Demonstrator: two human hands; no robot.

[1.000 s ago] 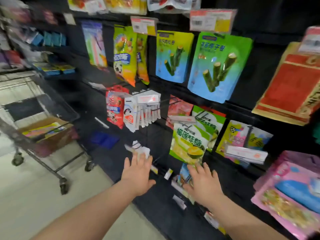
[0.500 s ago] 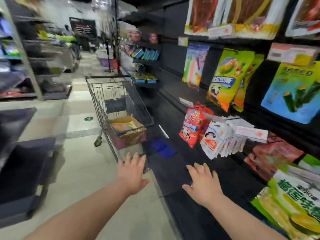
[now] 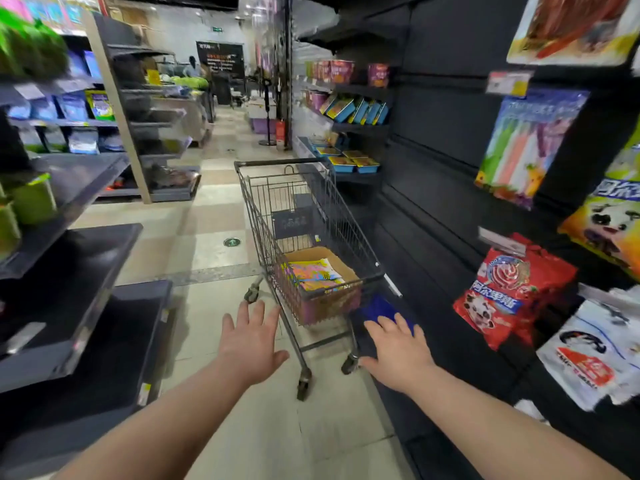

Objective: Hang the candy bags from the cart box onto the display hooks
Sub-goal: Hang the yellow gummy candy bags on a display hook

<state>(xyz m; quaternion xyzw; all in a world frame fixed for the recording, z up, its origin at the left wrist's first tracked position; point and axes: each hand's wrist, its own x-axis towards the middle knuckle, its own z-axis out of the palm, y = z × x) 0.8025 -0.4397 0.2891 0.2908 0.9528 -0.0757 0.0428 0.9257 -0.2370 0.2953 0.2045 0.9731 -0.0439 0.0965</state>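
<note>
Both your hands reach forward, holding nothing: left hand (image 3: 251, 344) spread wide over the floor, right hand (image 3: 398, 355) flat with fingers straight, near the foot of the display (image 3: 443, 161). One cart (image 3: 263, 216) stands just ahead, with one box (image 3: 341, 266) in its near end. The candy bags (image 3: 313, 271) lie stacked in that box, at least two; blur hides the exact count

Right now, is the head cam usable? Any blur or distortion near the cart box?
Head view: cart box and candy bags mid-frame fairly sharp; left hand and right hand clear, both open; hanging packs at the right edge smeared by blur; wide-angle bowing bends the shelves.
</note>
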